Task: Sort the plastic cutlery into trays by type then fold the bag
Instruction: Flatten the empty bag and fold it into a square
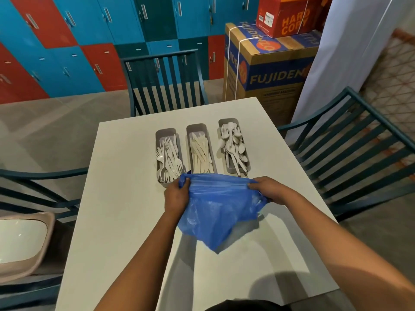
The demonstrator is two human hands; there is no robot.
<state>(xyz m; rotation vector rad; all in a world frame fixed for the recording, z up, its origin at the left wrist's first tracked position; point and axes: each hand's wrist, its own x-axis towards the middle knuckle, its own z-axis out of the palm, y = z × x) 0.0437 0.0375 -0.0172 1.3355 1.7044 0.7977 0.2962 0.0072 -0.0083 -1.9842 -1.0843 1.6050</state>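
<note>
A crumpled, translucent blue plastic bag (215, 209) hangs above the near half of the white square table (125, 198), stretched by its upper edge between two bare hands and tapering to a loose point that droops toward the tabletop, where it throws a grey shadow. The left hand (176, 196) grips the bag's left corner, its fingers curled round a bunched fold of the film with the thumb on the near side. The right hand (270, 189) holds the right corner, fingers bent and pressed together over the gathered plastic, pinching it against the thumb; the fingertips themselves are hidden in the folds. Just beyond the bag, toward the table's far edge, three narrow grey rectangular trays stand side by side, apart from one another, their long sides parallel. The tray on the bag's far left (167, 133) holds white plastic forks (169, 160), and its near end is covered by the bag's corner and the left hand. The middle tray (197, 129) holds cream plastic knives (201, 153) lying lengthwise. The tray on the far right (229, 122) holds a heap of white plastic spoons (232, 142), a few handles sticking out over its near end. Dark teal slatted chairs (164, 79) stand at the table's far side and at both of its flanks, and a brown cardboard box with blue printing (269, 70) sits on the floor past the table's far right corner.
</note>
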